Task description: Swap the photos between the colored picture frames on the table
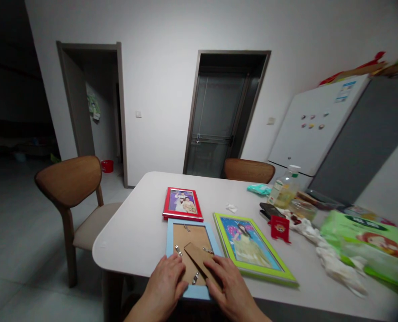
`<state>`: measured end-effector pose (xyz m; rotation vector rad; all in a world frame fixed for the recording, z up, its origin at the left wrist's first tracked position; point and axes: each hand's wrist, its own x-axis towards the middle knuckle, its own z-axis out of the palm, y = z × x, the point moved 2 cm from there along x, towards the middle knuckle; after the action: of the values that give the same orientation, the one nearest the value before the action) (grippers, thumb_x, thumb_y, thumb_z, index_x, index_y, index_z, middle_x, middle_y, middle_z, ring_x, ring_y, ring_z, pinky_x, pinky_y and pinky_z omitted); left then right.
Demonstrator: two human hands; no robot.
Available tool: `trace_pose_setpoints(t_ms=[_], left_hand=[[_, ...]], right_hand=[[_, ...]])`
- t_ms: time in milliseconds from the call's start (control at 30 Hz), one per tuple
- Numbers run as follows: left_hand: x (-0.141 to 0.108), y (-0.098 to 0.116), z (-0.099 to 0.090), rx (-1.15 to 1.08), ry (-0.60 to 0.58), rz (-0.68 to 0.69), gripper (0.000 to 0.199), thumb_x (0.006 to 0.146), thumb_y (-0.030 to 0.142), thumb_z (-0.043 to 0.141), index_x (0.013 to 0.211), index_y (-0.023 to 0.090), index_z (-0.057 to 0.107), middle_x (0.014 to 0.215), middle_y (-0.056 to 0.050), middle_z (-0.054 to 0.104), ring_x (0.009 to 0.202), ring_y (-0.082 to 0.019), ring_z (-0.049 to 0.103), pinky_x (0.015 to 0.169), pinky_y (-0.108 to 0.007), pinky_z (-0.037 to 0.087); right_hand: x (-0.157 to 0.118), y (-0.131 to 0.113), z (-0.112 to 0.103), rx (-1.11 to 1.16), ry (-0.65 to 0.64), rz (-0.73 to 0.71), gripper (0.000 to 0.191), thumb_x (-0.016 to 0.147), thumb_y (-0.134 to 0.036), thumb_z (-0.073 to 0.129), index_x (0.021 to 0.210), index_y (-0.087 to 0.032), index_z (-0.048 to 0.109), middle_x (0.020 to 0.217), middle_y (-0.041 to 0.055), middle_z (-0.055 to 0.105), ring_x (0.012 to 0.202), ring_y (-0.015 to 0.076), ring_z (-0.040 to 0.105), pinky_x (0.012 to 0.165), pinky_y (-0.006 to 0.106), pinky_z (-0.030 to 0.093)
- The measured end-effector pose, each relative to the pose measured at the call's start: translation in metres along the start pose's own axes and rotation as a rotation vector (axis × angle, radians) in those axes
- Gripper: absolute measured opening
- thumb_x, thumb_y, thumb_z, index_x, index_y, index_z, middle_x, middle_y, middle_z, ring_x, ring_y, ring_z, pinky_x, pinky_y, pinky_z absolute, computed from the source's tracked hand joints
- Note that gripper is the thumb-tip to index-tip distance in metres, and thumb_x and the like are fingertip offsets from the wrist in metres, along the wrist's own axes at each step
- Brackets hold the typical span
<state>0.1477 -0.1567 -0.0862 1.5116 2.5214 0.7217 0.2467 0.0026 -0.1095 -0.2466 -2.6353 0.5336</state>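
A light-blue picture frame [169, 239] lies face down at the table's near edge, its brown backboard [179, 230] showing. Several metal clips [178, 251] sit around the board. A brown stand flap [195, 255] slants across its middle. My left hand [167, 281] rests on the frame's left side, fingers lying over the edge and thumb apart on the board. My right hand [231, 284] lies at the right side, fingers spread and touching the flap. Close by are a red picture frame [183, 216] with a photo of people and a green picture frame [269, 275] with a photo of a person in a pale dress.
On the white table's [132, 223] right side stand an oil bottle [284, 188], a black phone [270, 209], a red card-like stand [280, 228], crumpled tissues [336, 264] and a green tissue pack [370, 246]. Wooden chairs [69, 181] stand left and behind.
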Motion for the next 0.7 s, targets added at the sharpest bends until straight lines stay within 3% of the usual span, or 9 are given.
trace_pose_setpoints(t_ms=[100, 300, 533, 700], left_hand=[[-0.002, 0.001, 0.0, 0.007, -0.015, -0.022, 0.029, 0.074, 0.022, 0.051, 0.102, 0.017, 0.054, 0.122, -0.009, 0.048, 0.117, -0.022, 0.036, 0.099, -0.041, 0.025], [-0.006, 0.0, 0.002, 0.042, -0.064, -0.022, 0.055, 0.061, 0.031, 0.065, 0.11, 0.013, 0.049, 0.127, -0.014, 0.04, 0.12, -0.026, 0.03, 0.1, -0.042, 0.024], [-0.006, -0.007, 0.007, -0.001, -0.031, -0.031, 0.039, 0.059, 0.03, 0.067, 0.093, 0.017, 0.055, 0.126, -0.01, 0.043, 0.119, -0.023, 0.032, 0.1, -0.038, 0.025], [-0.007, -0.009, 0.009, -0.014, -0.024, -0.049, 0.038, 0.058, 0.029, 0.067, 0.092, 0.016, 0.054, 0.126, -0.01, 0.042, 0.12, -0.022, 0.032, 0.1, -0.037, 0.024]], right_hand=[[0.0, 0.0, 0.001, -0.024, 0.006, -0.031, 0.032, 0.072, -0.026, 0.047, 0.103, -0.022, 0.056, 0.106, 0.0089, 0.052, 0.099, 0.0216, 0.046, 0.087, 0.039, 0.035], [0.008, -0.001, -0.005, -0.07, -0.007, -0.003, 0.03, 0.076, -0.029, 0.044, 0.101, -0.018, 0.057, 0.105, 0.0104, 0.052, 0.098, 0.0213, 0.044, 0.086, 0.036, 0.035], [0.04, 0.02, -0.003, -0.163, -0.024, 0.109, 0.025, 0.076, -0.017, 0.04, 0.079, -0.016, 0.065, 0.081, 0.0086, 0.056, 0.082, 0.0181, 0.048, 0.077, 0.028, 0.036], [0.051, 0.027, 0.001, -0.193, -0.029, 0.135, 0.024, 0.075, -0.018, 0.042, 0.076, -0.018, 0.066, 0.077, 0.0068, 0.055, 0.079, 0.0164, 0.048, 0.072, 0.025, 0.035]])
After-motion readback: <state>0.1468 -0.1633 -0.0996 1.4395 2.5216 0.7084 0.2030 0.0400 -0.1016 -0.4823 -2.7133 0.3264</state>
